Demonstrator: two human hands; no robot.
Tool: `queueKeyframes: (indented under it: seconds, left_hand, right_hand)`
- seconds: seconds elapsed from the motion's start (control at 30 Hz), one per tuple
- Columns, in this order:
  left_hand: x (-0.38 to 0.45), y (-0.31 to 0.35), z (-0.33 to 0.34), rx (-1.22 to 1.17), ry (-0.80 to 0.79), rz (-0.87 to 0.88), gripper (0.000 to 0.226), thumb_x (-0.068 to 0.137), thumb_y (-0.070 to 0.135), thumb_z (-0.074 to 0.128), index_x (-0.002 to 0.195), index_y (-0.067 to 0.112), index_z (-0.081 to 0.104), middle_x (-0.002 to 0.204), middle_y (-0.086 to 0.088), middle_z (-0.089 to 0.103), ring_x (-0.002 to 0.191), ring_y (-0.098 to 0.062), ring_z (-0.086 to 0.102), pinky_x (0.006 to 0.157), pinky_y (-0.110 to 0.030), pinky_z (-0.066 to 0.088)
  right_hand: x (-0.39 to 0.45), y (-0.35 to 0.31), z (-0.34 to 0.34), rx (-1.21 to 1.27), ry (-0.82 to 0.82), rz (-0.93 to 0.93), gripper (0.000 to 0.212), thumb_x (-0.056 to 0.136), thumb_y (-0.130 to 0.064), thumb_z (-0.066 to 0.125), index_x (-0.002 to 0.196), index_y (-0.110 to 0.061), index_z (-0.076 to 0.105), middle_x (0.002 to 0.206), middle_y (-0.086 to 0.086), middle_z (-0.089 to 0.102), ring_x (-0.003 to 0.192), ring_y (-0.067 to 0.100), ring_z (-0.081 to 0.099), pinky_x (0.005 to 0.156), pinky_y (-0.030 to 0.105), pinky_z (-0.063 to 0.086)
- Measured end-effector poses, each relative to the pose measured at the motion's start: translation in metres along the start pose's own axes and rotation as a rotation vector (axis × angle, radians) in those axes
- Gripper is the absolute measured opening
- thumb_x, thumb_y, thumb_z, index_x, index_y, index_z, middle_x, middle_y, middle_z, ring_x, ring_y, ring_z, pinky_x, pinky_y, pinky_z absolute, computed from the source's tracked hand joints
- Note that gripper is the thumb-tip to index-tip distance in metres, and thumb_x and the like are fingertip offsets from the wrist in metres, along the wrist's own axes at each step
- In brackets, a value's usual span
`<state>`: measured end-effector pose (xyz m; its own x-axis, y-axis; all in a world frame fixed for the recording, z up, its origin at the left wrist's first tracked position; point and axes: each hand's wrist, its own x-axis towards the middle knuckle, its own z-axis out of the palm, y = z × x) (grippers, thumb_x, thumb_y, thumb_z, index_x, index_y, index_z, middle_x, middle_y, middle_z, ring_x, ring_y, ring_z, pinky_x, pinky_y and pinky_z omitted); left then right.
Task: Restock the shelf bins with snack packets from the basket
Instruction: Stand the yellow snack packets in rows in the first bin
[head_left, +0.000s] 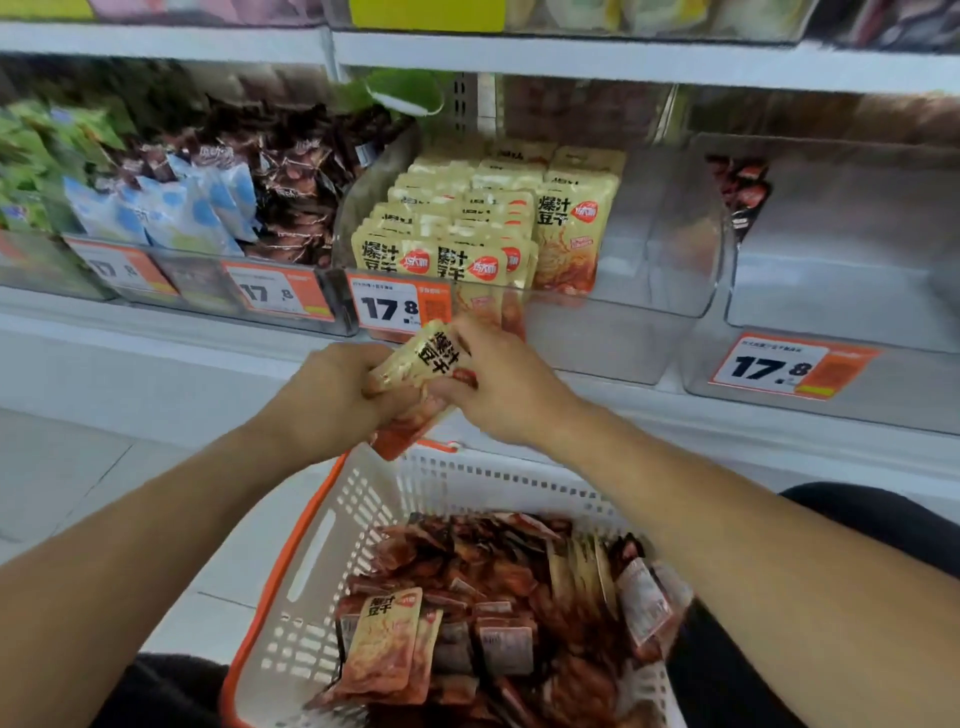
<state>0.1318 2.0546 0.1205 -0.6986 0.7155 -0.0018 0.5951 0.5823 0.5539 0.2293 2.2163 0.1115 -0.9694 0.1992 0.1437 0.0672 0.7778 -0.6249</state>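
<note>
Both hands hold a small stack of beige-and-red snack packets (415, 379) in front of the shelf edge, above the basket. My left hand (332, 395) grips the stack from the left, and my right hand (498, 384) grips it from the right. Below, a white basket with an orange rim (311, 545) holds many red and beige packets (483, 613). Straight ahead, a clear shelf bin (623, 322) holds upright rows of the same beige packets (483, 223) on its left side; its right side is bare.
Left bins hold blue-white packets (171, 208), dark brown packets (296, 176) and green packets (31, 150). The clear bin at right (831, 291) holds a few dark red packets (740, 187) at its back left. Orange price tags reading 17.8 line the bin fronts. Pale floor lies at left.
</note>
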Motion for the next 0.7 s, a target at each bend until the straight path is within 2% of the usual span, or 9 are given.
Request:
queueKeyframes:
  seconds: [0.07, 0.13, 0.2, 0.3, 0.33, 0.43, 0.53, 0.63, 0.7]
  left_hand:
    - [0.007, 0.021, -0.007, -0.11, 0.182, 0.119, 0.019, 0.089, 0.035, 0.073, 0.08, 0.028, 0.059, 0.065, 0.014, 0.061, 0.062, 0.003, 0.056, 0.056, -0.02, 0.039]
    - [0.019, 0.039, -0.009, -0.178, 0.426, 0.194, 0.02, 0.089, 0.037, 0.072, 0.1, 0.024, 0.062, 0.089, 0.011, 0.064, 0.081, -0.001, 0.058, 0.071, -0.013, 0.043]
    - [0.031, 0.056, -0.005, -0.138, 0.62, 0.291, 0.021, 0.093, 0.03, 0.067, 0.107, 0.016, 0.06, 0.102, 0.001, 0.061, 0.096, -0.011, 0.055, 0.084, -0.015, 0.04]
    - [0.052, 0.066, 0.012, -0.03, 0.686, 0.35, 0.027, 0.093, 0.026, 0.064, 0.11, 0.007, 0.058, 0.111, -0.008, 0.057, 0.108, -0.024, 0.053, 0.093, -0.032, 0.04]
    - [0.058, 0.068, 0.018, 0.013, 0.676, 0.354, 0.03, 0.092, 0.027, 0.064, 0.112, 0.005, 0.058, 0.113, -0.009, 0.056, 0.11, -0.027, 0.052, 0.094, -0.034, 0.04]
    - [0.079, 0.072, 0.03, 0.156, 0.631, 0.352, 0.052, 0.093, 0.04, 0.057, 0.128, 0.001, 0.054, 0.13, -0.017, 0.054, 0.126, -0.034, 0.048, 0.108, -0.043, 0.037]
    - [0.096, 0.075, 0.033, 0.296, 0.571, 0.332, 0.075, 0.093, 0.054, 0.047, 0.145, 0.0, 0.043, 0.151, -0.023, 0.041, 0.145, -0.037, 0.032, 0.12, -0.049, 0.023]
    - [0.11, 0.08, 0.036, 0.368, 0.551, 0.305, 0.082, 0.09, 0.063, 0.043, 0.146, 0.004, 0.045, 0.154, -0.022, 0.039, 0.148, -0.033, 0.029, 0.123, -0.049, 0.016]
    - [0.116, 0.085, 0.039, 0.361, 0.536, 0.281, 0.081, 0.087, 0.066, 0.045, 0.144, 0.009, 0.05, 0.15, -0.02, 0.045, 0.146, -0.03, 0.034, 0.123, -0.048, 0.014]
  right_hand:
    - [-0.001, -0.01, -0.042, -0.003, 0.138, -0.113, 0.028, 0.091, -0.023, 0.07, 0.101, -0.022, 0.044, 0.096, -0.007, 0.052, 0.086, 0.013, 0.046, 0.065, 0.02, 0.034]
    - [-0.006, -0.012, -0.071, -0.009, 0.331, -0.209, 0.019, 0.092, -0.02, 0.067, 0.104, -0.018, 0.052, 0.097, -0.007, 0.056, 0.088, 0.011, 0.048, 0.073, 0.01, 0.034]
    - [-0.009, -0.009, -0.091, -0.053, 0.588, -0.267, 0.019, 0.094, -0.014, 0.061, 0.112, -0.007, 0.056, 0.104, -0.002, 0.053, 0.094, 0.013, 0.048, 0.079, 0.012, 0.034]
    - [-0.007, 0.002, -0.108, -0.144, 0.854, -0.249, 0.021, 0.095, -0.005, 0.055, 0.115, 0.003, 0.054, 0.108, 0.012, 0.049, 0.097, 0.022, 0.049, 0.08, 0.019, 0.036]
    - [-0.004, 0.006, -0.112, -0.2, 0.854, -0.219, 0.021, 0.095, -0.004, 0.055, 0.115, 0.003, 0.055, 0.109, 0.016, 0.05, 0.098, 0.026, 0.05, 0.078, 0.021, 0.036]
    - [0.012, 0.022, -0.117, -0.405, 0.688, -0.008, 0.025, 0.092, -0.005, 0.058, 0.117, -0.004, 0.054, 0.116, 0.015, 0.049, 0.104, 0.031, 0.049, 0.069, 0.027, 0.031]
    - [0.035, 0.03, -0.116, -0.512, 0.598, 0.178, 0.037, 0.089, -0.003, 0.062, 0.122, -0.01, 0.048, 0.123, 0.012, 0.048, 0.114, 0.031, 0.045, 0.073, 0.03, 0.031]
    - [0.057, 0.039, -0.117, -0.5, 0.527, 0.271, 0.043, 0.088, -0.004, 0.064, 0.126, -0.011, 0.046, 0.125, 0.013, 0.053, 0.117, 0.033, 0.049, 0.078, 0.038, 0.042]
    - [0.067, 0.048, -0.116, -0.487, 0.479, 0.336, 0.044, 0.088, -0.003, 0.064, 0.128, -0.011, 0.048, 0.122, 0.014, 0.059, 0.114, 0.035, 0.055, 0.076, 0.037, 0.043]
